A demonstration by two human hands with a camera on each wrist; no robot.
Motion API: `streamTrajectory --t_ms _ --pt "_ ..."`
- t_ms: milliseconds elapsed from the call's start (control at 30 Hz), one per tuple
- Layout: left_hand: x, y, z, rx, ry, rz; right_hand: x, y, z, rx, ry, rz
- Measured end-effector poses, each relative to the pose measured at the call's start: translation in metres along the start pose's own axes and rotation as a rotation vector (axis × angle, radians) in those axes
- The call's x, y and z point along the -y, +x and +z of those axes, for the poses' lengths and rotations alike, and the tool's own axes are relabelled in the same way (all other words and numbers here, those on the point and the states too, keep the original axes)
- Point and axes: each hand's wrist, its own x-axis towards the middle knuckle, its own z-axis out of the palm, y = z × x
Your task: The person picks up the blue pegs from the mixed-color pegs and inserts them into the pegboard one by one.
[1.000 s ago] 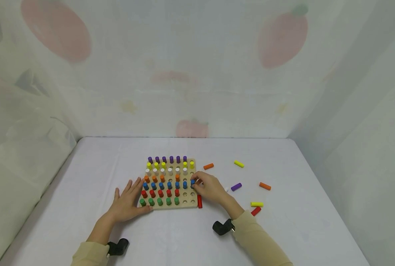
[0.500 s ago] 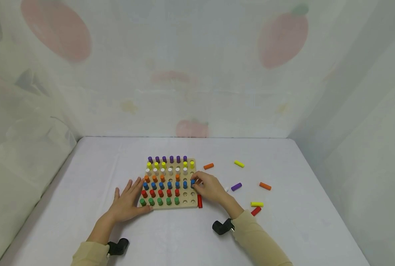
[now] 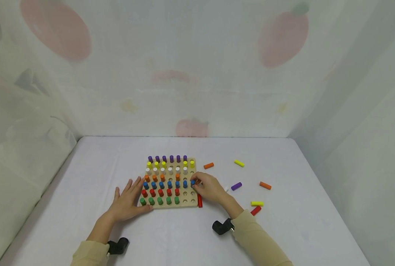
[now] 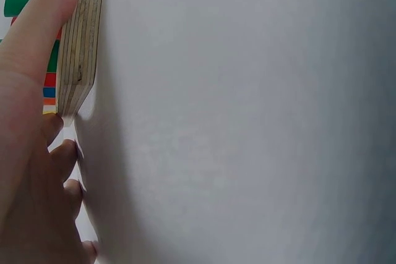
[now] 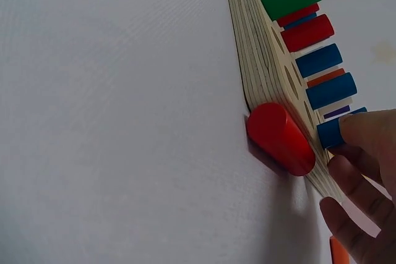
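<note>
A wooden pegboard [image 3: 190, 205] lies on the white table, with rows of purple, yellow, white, orange, blue, red and green pegs standing in its holes. My right hand [image 3: 210, 187] pinches a blue peg [image 5: 331, 133] between thumb and finger at the right end of the blue row. The peg stands upright at the board; its lower end looks seated in a hole. My left hand [image 3: 126, 201] rests along the board's left side, fingers spread, thumb touching the near edge near a green peg [image 4: 25, 1]. Holes at the right end of the red and green rows show bare.
A red peg [image 5: 281, 140] lies against the board's right edge. Further right are loose orange [image 3: 265, 186], yellow [image 3: 256, 203], purple [image 3: 236, 186] and red pegs [image 3: 256, 210]. A white peg is partly hidden by my right hand. Curtains [image 3: 197, 74] surround the table.
</note>
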Motion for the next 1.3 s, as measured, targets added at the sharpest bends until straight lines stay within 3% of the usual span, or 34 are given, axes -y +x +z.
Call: streamTrajectory --t_ms 800,1000,1300 --pt "0.004 -0.003 -0.003 0.007 0.031 -0.009 0.0 -0.008 -0.009 0.04 0.056 -0.041" --pt "0.005 -0.005 -0.005 0.026 0.051 -0.01 -0.003 -0.015 -0.019 -0.009 0.01 -0.066" --pt "0.005 -0.009 -0.023 0.05 0.041 0.041 -0.02 -0.024 -0.045 -0.103 -0.059 -0.074"
